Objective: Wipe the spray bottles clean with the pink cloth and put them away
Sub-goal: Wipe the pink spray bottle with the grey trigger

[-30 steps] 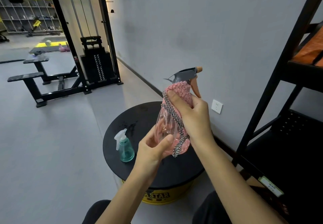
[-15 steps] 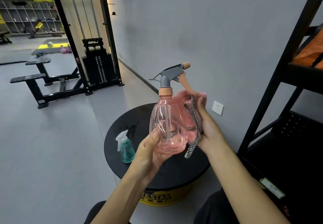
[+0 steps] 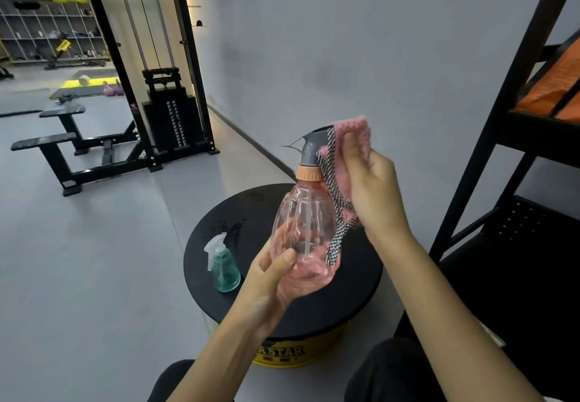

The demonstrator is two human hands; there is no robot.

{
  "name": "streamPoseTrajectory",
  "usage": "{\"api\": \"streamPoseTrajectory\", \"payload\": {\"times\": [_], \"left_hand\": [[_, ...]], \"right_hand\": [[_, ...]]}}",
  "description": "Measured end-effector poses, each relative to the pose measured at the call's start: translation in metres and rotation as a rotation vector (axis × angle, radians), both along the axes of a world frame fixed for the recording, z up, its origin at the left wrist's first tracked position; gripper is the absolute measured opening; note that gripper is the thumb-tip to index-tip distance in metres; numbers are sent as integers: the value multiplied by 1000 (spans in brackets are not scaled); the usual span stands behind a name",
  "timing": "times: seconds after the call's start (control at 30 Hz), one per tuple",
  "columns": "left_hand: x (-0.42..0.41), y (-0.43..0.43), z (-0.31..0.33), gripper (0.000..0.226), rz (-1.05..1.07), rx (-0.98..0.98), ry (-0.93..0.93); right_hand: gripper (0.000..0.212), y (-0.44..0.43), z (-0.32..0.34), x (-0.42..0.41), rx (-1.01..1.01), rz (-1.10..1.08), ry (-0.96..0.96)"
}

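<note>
Head view, looking down at my hands: my left hand (image 3: 270,279) grips the pink spray bottle (image 3: 304,229) low on its clear body, thumb across the front, and holds it upright in the air above the round black tabletop (image 3: 244,213). My right hand (image 3: 373,188) pinches the pink cloth (image 3: 351,138) and presses it against the far side of the grey trigger head (image 3: 310,147), with the cloth's checked edge hanging down along the bottle's shoulder. The small teal spray bottle (image 3: 224,268) stands on the tabletop just beside my left hand, untouched. The black shelving rack (image 3: 489,138) rises to my right.

I judge that I am partway through the first bottle, working on its top.

The risk I see is leverage. I hold the bottle only near its base, and the plastic looks smooth. If I push hard on the head, the bottle could twist out of my left hand. It would drop onto the tabletop and could knock over the teal bottle close below.

The cloth covers the trigger side, so I cannot tell where my fingertips sit. A squeeze there might pull the trigger, or the loose checked edge could catch on it as I draw the cloth away.
</note>
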State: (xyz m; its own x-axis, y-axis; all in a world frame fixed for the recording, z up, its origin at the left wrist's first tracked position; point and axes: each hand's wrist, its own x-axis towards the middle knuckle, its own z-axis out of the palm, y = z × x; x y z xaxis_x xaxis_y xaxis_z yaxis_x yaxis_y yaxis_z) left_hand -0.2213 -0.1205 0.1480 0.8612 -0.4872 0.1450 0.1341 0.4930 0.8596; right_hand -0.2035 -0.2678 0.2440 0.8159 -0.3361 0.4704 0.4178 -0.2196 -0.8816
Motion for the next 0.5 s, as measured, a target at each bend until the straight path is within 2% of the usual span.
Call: {"api": "streamPoseTrajectory", "payload": {"times": [0.07, 0.17, 0.27, 0.4, 0.5], "left_hand": [[1, 1, 2, 78, 13, -9, -10], [0, 3, 2, 76, 25, -33, -9], [1, 4, 1, 77, 39, -15, 13], [1, 1, -2, 86, 19, 9, -12], [-1, -1, -4, 80, 19, -21, 0]], "right_hand": [[70, 2, -6, -2, -138, -50, -27], [63, 1, -12, -6, -199, -52, -13], [67, -1, -13, -7, -168, -22, 6], [85, -4, -2, 1, -68, 25, -2], [87, -4, -1, 3, -33, 42, 0]]}}
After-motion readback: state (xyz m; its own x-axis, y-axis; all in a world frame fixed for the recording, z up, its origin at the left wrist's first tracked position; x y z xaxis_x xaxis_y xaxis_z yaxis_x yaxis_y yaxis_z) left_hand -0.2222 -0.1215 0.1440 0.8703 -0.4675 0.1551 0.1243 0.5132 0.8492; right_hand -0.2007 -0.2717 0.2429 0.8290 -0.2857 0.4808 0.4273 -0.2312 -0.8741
